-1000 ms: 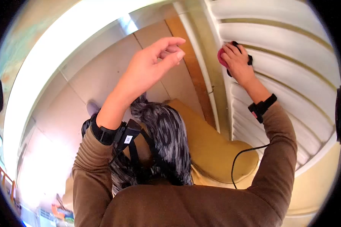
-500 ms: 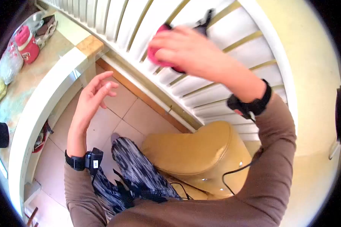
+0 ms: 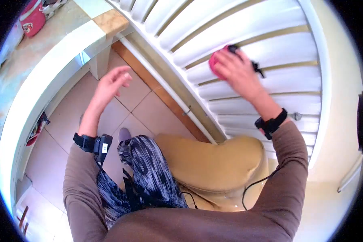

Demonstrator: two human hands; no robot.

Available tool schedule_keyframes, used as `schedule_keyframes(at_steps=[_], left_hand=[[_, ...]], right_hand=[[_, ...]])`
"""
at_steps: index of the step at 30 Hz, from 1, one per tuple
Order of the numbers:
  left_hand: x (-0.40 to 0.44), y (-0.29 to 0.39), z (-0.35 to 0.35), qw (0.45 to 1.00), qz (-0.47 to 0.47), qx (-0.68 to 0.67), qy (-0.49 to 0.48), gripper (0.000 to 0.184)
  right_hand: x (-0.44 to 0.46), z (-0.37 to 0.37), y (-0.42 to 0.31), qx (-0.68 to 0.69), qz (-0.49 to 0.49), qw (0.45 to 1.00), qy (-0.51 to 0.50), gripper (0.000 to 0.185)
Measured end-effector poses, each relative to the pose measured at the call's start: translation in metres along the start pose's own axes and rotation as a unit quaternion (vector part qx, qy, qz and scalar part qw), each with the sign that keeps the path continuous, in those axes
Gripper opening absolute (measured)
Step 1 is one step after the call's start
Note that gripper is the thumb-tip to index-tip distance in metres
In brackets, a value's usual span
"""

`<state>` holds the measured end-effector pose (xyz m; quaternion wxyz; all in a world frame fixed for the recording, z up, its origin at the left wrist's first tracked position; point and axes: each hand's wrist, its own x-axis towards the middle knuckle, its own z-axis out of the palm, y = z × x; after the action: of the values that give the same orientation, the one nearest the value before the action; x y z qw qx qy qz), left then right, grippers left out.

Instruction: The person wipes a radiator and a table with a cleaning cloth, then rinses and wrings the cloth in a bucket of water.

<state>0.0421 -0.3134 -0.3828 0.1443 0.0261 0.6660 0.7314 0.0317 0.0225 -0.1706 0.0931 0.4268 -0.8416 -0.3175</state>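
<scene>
My right hand (image 3: 238,72) is wrapped over a small pink item with black parts (image 3: 217,63) in front of the white slatted radiator (image 3: 266,48). A black strap-like end sticks out beyond my fingers. The hand covers most of the item, so its kind cannot be made out, nor whether it touches the slats. My left hand (image 3: 111,85) hangs in the air above the tiled floor, between the counter and the radiator. Its fingers are loosely bent and apart, with nothing in them.
At left a curved counter (image 3: 30,90) carries a pink and white pouch (image 3: 31,20). A tan padded stool (image 3: 205,161) stands by my legs. A white pipe (image 3: 165,86) runs along the radiator's foot. A black cable (image 3: 250,187) hangs by my right arm.
My right hand has moved right and slightly down over the slats with the pink item. The view has shifted, with less of the counter showing. My left hand stays empty.
</scene>
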Motion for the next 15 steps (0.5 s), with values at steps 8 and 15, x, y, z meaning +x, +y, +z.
schedule_keyframes(at_steps=[8, 15], left_hand=[[0.01, -0.055, 0.043, 0.984, 0.007, 0.174, -0.04, 0.036], [0.026, -0.066, 0.073, 0.963, 0.034, 0.243, -0.116, 0.035]], right_hand=[[0.03, 0.104, -0.076, 0.094, -0.073, 0.987, -0.108, 0.025], [-0.001, -0.012, -0.006, 0.105, 0.009, 0.993, 0.047, 0.024]])
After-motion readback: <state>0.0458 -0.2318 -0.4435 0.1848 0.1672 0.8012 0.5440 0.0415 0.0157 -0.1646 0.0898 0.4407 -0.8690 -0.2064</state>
